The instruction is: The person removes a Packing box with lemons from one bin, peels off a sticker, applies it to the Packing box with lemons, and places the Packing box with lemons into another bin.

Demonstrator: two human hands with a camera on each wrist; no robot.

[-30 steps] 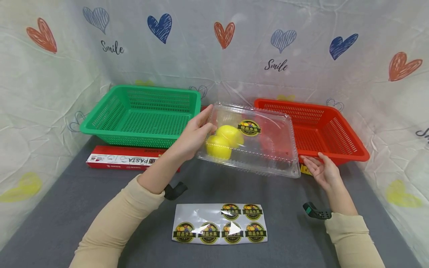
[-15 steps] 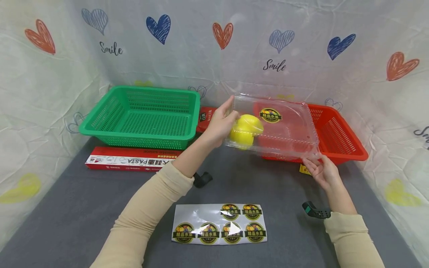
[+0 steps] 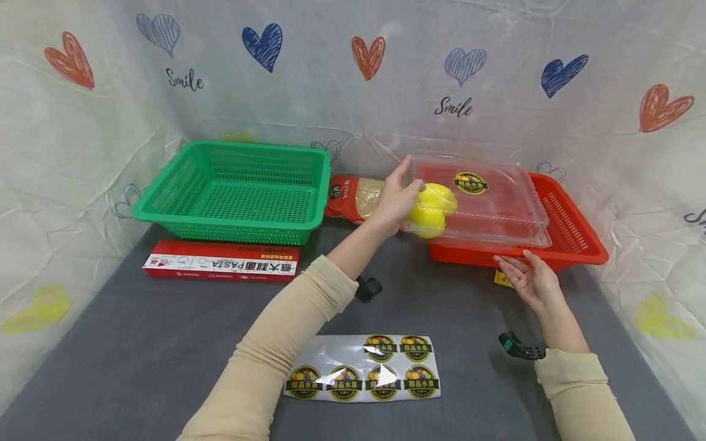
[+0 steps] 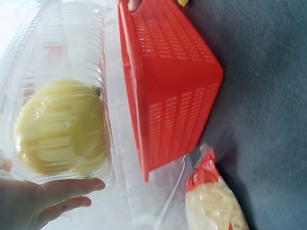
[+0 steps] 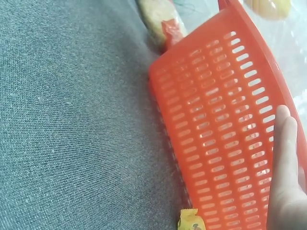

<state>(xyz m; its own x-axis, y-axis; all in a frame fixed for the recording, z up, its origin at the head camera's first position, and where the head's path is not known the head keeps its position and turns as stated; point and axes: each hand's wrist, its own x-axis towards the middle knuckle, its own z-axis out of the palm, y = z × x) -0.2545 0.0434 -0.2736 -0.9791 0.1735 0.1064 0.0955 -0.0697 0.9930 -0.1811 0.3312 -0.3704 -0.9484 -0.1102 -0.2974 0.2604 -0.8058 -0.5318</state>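
My left hand (image 3: 399,199) grips the left end of a clear plastic fruit box (image 3: 496,211), its lid closed and bearing a round sticker (image 3: 471,182). Yellow fruits (image 3: 432,211) lie at the box's left end; one large yellow fruit (image 4: 62,127) fills the near end in the left wrist view. The box hovers over the red basket (image 3: 581,245), tilted toward me. At the basket's near rim, my right hand (image 3: 532,285) holds on, thumb at the rim and fingers extended along the outer wall. In the right wrist view, those fingers (image 5: 285,148) lie against the slotted side.
A green basket (image 3: 231,229) stands at the back left, with a red pasta box (image 3: 220,262) before it. Between the baskets lies a red-and-clear food bag (image 3: 353,197). A sticker sheet (image 3: 361,369) lies in front. A yellow packet (image 3: 502,279) peeks from under the red basket.
My left hand has carried the fruit box rightward and slightly up, from between the baskets to above the red one, uncovering the food bag. My right hand stays at the red basket's rim.
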